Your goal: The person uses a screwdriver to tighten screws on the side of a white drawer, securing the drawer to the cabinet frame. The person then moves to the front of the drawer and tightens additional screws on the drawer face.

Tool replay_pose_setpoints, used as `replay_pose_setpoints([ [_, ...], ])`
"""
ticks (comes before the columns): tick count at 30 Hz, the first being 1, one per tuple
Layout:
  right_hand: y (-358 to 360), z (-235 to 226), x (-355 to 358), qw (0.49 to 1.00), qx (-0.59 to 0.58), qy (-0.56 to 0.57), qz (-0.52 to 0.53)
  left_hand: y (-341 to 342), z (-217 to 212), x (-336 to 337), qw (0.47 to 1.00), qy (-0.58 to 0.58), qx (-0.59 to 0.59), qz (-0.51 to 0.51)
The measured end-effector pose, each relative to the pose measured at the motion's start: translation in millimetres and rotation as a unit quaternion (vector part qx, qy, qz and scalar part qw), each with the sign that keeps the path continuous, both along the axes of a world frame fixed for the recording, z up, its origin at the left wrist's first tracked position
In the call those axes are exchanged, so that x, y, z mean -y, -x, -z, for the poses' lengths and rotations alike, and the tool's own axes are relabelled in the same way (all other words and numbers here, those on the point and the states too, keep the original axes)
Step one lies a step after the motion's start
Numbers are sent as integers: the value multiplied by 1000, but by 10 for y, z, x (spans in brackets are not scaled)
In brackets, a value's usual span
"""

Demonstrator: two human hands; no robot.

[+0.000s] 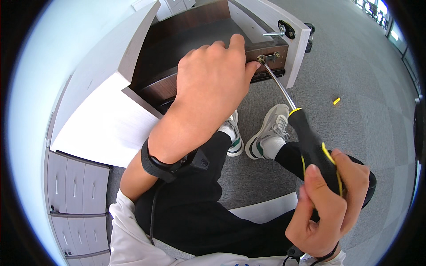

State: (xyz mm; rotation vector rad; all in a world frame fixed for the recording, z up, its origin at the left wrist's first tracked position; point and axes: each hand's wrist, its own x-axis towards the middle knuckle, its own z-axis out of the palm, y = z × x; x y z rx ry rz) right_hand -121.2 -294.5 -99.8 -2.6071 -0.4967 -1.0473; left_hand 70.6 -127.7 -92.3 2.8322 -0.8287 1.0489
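passage: over carpet, right of drawer front | blocking: screwdriver, left hand at drawer side | below: shoes

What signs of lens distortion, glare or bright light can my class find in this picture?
Head view, rim: dark corners, and the edges of the grey cabinet bow; head view, upper right: the window glares; head view, left: the white panel looks washed out; head view, above centre: the metal shaft of the screwdriver shines.

One wide fisheye view from the person's head, facing down past the lap to left hand, right hand and open drawer, all close, carpet beyond at right, edges bowed toward the rim
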Motion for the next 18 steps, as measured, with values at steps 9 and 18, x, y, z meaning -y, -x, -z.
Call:
replay_pose_setpoints([
  [9, 28, 199, 6, 971, -74, -226, 6, 14, -5, 0, 1000, 12, 3, 13],
  [18, 16, 101, 53, 998, -29, -51, 5, 10, 3, -3, 1000, 3, 4, 3],
])
